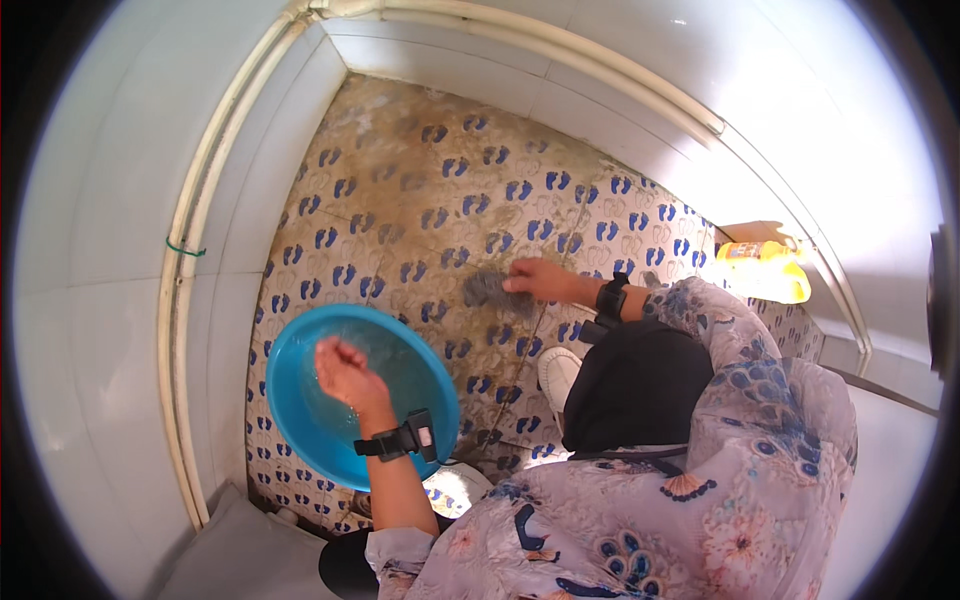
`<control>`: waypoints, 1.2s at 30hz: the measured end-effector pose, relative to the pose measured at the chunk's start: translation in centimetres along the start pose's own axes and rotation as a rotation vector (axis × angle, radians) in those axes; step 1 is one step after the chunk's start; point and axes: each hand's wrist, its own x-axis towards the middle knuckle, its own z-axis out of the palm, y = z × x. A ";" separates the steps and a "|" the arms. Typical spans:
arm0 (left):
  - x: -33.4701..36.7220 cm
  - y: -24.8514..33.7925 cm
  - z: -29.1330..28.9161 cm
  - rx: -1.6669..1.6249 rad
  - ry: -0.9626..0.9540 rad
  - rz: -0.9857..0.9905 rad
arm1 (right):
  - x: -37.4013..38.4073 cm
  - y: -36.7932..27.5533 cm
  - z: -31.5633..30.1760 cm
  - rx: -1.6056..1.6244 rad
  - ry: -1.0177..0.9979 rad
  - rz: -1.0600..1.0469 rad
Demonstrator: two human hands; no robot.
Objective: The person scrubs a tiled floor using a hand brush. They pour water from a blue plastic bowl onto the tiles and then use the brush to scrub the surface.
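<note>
Over the blue basin (285, 400), my left hand (348, 375) is raised with its fingers curled in and slightly blurred; whether anything lies in the palm is hidden. The basin holds cloudy water and stands on the floor. My right hand (540, 279) is closed on a grey scouring pad (488, 289), which rests against the tiled floor (430, 245). Around the pad the tiles look wet, with brownish dirt. Black bands with small devices are strapped round both wrists.
White tiled walls (110, 200) enclose the floor, with pale pipes (200, 180) running along them. A yellow bottle (765, 270) lies by the right wall. My white shoe (558, 378) is close to the right forearm. A grey surface (240, 550) lies at the lower left.
</note>
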 end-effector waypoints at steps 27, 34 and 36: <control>-1.5 -8.1 -16.6 1.160 -0.239 0.044 | -3.0 8.9 -12.5 -0.265 1.192 0.354; -0.3 -7.7 -15.6 1.032 -0.431 0.004 | 11.2 2.0 -10.5 -0.710 1.008 0.031; 0.4 -7.9 -16.8 1.245 -0.481 0.094 | 15.0 -1.1 -8.9 -0.761 0.953 -0.226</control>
